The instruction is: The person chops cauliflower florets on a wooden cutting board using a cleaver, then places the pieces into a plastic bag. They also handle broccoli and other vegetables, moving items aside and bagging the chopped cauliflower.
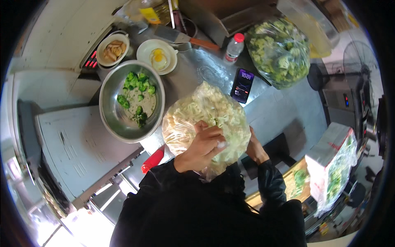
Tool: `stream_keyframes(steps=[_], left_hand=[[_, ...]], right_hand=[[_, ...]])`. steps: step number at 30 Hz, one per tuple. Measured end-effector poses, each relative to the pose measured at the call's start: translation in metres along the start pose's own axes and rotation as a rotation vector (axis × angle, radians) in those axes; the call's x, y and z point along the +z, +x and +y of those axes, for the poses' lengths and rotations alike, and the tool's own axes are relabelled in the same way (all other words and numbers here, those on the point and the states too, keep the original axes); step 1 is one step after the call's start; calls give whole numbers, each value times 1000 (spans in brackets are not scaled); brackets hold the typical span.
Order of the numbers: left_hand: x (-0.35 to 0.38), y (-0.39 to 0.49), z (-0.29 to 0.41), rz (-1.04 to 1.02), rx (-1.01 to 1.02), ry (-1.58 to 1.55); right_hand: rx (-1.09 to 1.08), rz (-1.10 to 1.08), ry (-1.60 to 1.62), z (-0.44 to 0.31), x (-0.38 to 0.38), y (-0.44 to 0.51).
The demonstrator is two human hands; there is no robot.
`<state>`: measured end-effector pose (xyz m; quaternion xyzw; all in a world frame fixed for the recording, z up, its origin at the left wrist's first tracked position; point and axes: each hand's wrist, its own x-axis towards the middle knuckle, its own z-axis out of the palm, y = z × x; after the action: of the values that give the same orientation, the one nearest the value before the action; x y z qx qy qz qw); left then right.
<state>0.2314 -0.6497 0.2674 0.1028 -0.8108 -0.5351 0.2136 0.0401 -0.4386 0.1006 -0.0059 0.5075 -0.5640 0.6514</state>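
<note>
A clear plastic bag of pale cauliflower florets (pixel 225 108) is in front of my body, above the edge of the steel counter. My left hand (pixel 205 143) lies over the top of it, fingers curled into the plastic. Against the bag's right side is my right hand (pixel 255 147), its fingertips hidden behind the bag. Just left of the bag stands a wide steel bowl (pixel 108 123) with several broccoli florets (pixel 140 117) and a little liquid at its bottom. A smartphone (pixel 242 85) with a lit screen lies beyond the bag.
Behind stand a bowl of browned food pieces (pixel 114 51), a bowl with a fried egg (pixel 159 58), a spatula (pixel 197 41) and a red-capped bottle (pixel 234 48). A bag of broccoli (pixel 279 54) sits back right. A red handle (pixel 153 160) juts out near my left arm.
</note>
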Motion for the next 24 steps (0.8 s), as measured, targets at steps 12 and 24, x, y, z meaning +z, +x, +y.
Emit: stream_keyframes(steps=[12, 24], left_hand=[[-65, 48, -11, -100, -196, -38], [-99, 55, -54, 285, -353, 1]], right_hand=[[167, -206, 594, 37, 89, -34], [151, -57, 661, 43, 150, 38]])
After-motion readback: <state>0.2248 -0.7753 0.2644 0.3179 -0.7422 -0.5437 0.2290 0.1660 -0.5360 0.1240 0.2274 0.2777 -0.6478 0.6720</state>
